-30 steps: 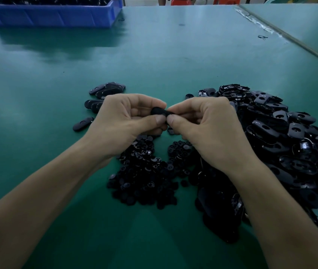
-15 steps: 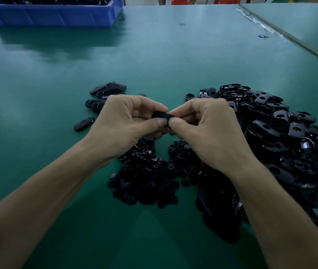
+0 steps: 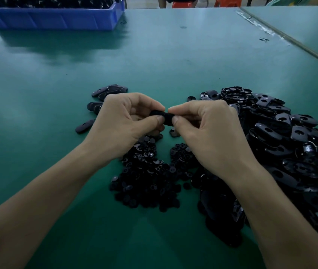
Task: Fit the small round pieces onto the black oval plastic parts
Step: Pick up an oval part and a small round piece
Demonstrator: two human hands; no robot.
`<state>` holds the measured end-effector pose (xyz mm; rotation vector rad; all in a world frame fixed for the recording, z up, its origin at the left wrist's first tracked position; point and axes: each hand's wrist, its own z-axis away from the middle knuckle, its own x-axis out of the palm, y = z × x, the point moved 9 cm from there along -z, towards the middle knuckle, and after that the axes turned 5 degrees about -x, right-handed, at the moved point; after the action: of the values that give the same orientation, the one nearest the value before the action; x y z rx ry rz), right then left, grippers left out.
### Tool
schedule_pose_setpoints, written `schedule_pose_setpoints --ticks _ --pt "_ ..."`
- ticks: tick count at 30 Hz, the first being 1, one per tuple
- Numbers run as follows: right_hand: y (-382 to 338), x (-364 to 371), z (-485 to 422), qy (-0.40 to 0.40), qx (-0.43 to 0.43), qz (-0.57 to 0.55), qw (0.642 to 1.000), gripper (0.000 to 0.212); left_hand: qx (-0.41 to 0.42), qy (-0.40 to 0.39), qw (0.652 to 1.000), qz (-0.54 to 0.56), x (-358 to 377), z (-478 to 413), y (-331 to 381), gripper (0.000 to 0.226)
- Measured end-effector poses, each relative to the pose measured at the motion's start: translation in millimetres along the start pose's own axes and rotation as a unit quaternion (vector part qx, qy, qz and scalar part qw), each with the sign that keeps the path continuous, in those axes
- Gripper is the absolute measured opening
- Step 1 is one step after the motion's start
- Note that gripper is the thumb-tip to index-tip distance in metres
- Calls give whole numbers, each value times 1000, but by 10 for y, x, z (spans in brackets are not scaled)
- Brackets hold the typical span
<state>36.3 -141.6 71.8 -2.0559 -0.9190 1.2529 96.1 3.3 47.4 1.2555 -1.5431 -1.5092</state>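
Both hands, left (image 3: 123, 125) and right (image 3: 208, 131), pinch one black oval part (image 3: 166, 117) between their fingertips.

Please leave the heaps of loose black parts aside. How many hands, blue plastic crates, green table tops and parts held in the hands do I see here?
2 hands: left hand, right hand
1 blue plastic crate
2 green table tops: near table top, right table top
1 black plastic part, pinched between both hands
Total: 6
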Motion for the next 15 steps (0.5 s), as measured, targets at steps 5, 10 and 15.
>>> schedule_pose_setpoints --ticks 5,10,15 --pt "69 -93 -11 30 23 133 990 22 -23 99 994 -50 -296 -42 -190 19" --pt "180 -233 -142 -17 55 350 935 31 -22 186 976 -115 -630 -100 -262 13" --pt "415 -374 -140 -71 158 413 894 35 -20 215 963 -164 -701 -99 -316 15"
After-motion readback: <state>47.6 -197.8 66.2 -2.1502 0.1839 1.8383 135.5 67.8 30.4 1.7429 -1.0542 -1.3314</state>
